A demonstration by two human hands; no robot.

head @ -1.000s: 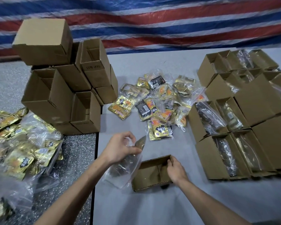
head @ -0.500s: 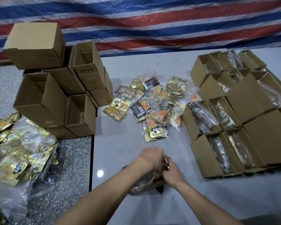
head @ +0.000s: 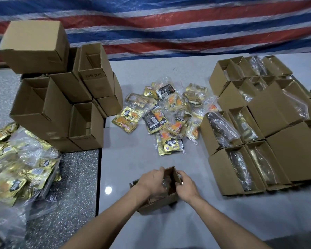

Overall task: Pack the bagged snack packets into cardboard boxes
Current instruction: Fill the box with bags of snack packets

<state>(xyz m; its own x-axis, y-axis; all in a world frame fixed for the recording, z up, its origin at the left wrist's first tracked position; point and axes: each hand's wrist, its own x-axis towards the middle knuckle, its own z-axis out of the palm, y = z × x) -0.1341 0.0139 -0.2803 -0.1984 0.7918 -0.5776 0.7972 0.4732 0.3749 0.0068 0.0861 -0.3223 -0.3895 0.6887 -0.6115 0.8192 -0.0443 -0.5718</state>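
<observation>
Hanging across the back is a tarp (head: 169,29) striped red, blue and white. Below it the pale grey tabletop (head: 129,159) runs to the near edge, with a darker speckled surface (head: 75,186) butting against its left side.

On the right, a block of filled boxes (head: 221,169) stands in rows, their open tops showing clear bags of packets. On the left, a stack of empty boxes (head: 43,112) is piled several high, straddling the seam between the two surfaces. A loose heap of gold packets (head: 16,168) in plastic spreads over the speckled surface at the far left.

A smaller pile of bagged snack packets (head: 162,115) lies mid-table between the stack and the filled boxes.

Near the front edge sits one open box (head: 160,202), tilted, with a clear bag (head: 167,184) inside it. Both hands are on this box. The left hand (head: 151,182) covers its left side, fingers curled over the far rim. The right hand (head: 187,186) grips the right wall, fingers hooked over the edge. Whether either hand also touches the bag cannot be told.
</observation>
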